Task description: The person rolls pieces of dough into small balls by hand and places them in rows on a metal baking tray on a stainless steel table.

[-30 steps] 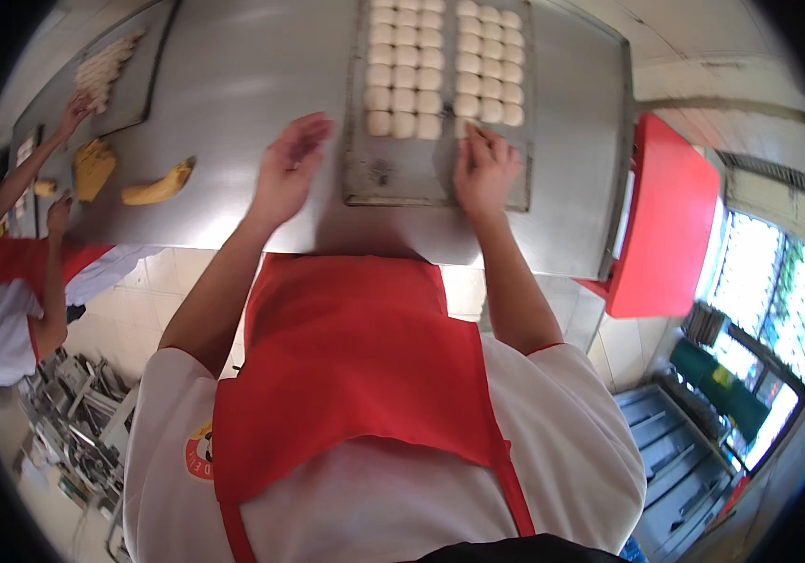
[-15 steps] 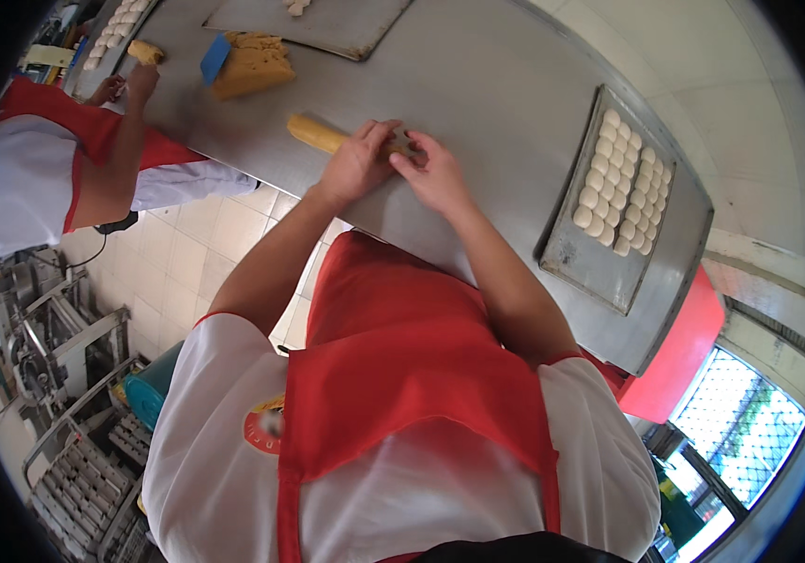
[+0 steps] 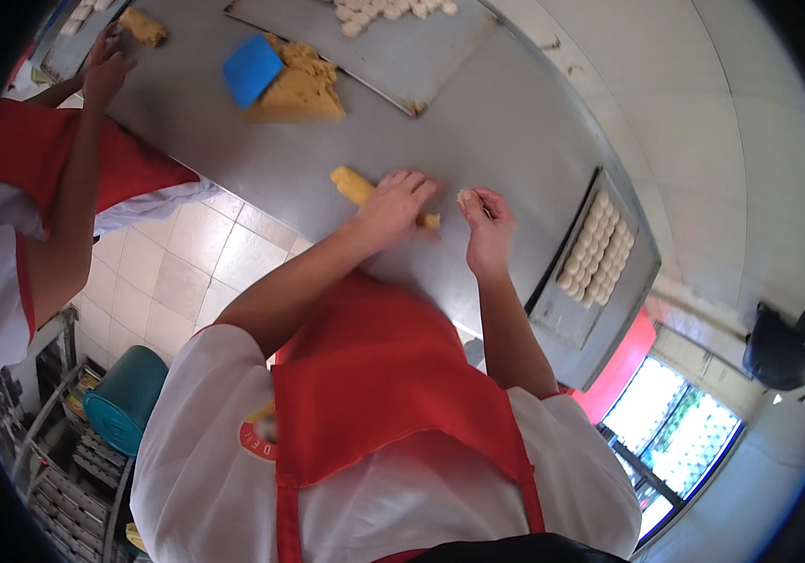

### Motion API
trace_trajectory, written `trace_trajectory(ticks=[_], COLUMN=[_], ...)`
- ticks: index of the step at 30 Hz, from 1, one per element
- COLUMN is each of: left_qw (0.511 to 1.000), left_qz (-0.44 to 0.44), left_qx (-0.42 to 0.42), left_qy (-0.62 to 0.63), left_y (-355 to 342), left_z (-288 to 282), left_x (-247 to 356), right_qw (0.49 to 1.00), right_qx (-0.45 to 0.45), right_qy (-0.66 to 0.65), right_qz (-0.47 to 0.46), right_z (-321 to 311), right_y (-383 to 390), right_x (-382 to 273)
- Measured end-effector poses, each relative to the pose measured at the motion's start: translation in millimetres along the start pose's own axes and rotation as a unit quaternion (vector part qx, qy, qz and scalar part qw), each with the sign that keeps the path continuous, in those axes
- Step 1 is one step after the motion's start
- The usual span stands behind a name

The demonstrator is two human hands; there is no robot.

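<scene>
The left hand (image 3: 395, 208) lies palm-down across the yellow roll (image 3: 352, 185), its fingers extended and close together. The underside of this hand is hidden, so whether it grips or merely rests cannot be told. The roll passes beneath the hand: its longer exposed length runs out on the left side toward the far edge, and a short end shows between the two hands.

The right hand (image 3: 490, 230) is just beside that short end, apart from it. Its fingers are curled in and pressed to the thumb, pinching a small yellow piece (image 3: 461, 199) at the tips; blur conceals the exact shape of the piece.

Both hands work over a metal table (image 3: 487, 131). Beyond the left hand, near the roll but separate, sits a yellow block (image 3: 313, 92) with a rough top, a blue scraper (image 3: 252, 71) leaning on its left side. Farther off, a flat tray (image 3: 435, 61) bears pale pieces. Well to the right, a second tray (image 3: 562, 316) carries rows of round pale dough balls (image 3: 597, 246).

At far left, a co-worker's hand (image 3: 107, 77) is near a shorter yellow roll (image 3: 143, 28). Below on that side, a teal bucket (image 3: 125, 401) stands by metal racking (image 3: 69, 507).
</scene>
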State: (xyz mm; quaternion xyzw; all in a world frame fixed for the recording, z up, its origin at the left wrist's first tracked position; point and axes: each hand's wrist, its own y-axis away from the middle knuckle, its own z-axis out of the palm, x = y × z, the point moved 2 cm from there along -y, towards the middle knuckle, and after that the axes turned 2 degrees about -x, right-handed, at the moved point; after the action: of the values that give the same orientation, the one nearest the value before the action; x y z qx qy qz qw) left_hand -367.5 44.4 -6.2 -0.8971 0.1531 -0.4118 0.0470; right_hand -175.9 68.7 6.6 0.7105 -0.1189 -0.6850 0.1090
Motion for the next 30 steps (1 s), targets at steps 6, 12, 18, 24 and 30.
trace_trajectory(ticks=[6, 12, 18, 24, 30], left_qw=[0.919, 0.825, 0.693, 0.536, 0.667], left_qz=[-0.171, -0.227, -0.271, -0.360, -0.343], left_qx=[0.144, 0.129, 0.059, -0.119, -0.181], left_qy=[0.326, 0.501, 0.666, 0.754, 0.636], left_y=[-32, -13, 9, 2, -12], left_z=[-57, -75, -62, -30, 4], left_x=[-48, -55, -56, -30, 32], right_qw=[0.919, 0.757, 0.965, 0.949, 0.861], right_qx=[-0.125, 0.023, -0.043, 0.047, 0.171], right_qy=[0.312, 0.572, 0.202, 0.267, 0.474], right_qz=[-0.206, -0.317, -0.163, 0.163, -0.067], right_z=[121, 192, 73, -118, -120], right_y=[-143, -311, -230, 17, 35], right_x=[-73, -93, -70, 5, 4])
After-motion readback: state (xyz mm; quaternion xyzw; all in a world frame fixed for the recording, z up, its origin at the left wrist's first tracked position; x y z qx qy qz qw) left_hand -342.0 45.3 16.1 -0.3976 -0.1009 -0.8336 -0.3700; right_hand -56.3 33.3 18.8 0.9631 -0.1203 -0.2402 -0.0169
